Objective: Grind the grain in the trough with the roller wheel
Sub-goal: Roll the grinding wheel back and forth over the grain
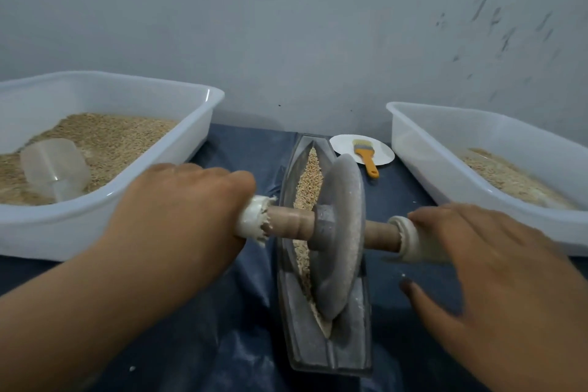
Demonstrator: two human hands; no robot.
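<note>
A grey boat-shaped trough (pixel 321 350) lies lengthwise in front of me on a dark blue sheet. Pale grain (pixel 311 178) fills its groove. The grey stone roller wheel (pixel 342 232) stands upright in the groove near the middle, on a wooden axle (pixel 288 221) with white wrapped ends. My left hand (pixel 178 210) grips the left axle end, fingers curled over it. My right hand (pixel 496 261) lies over the right wrapped end (pixel 413 240), fingers fairly straight and thumb spread below; it is motion-blurred.
A white tub (pixel 178 165) at left holds grain and a clear plastic scoop (pixel 55 169). A second white tub (pixel 445 175) at right holds a thinner layer of grain. A white plate (pixel 342 143) with an orange-handled brush (pixel 366 154) sits behind the trough, by the wall.
</note>
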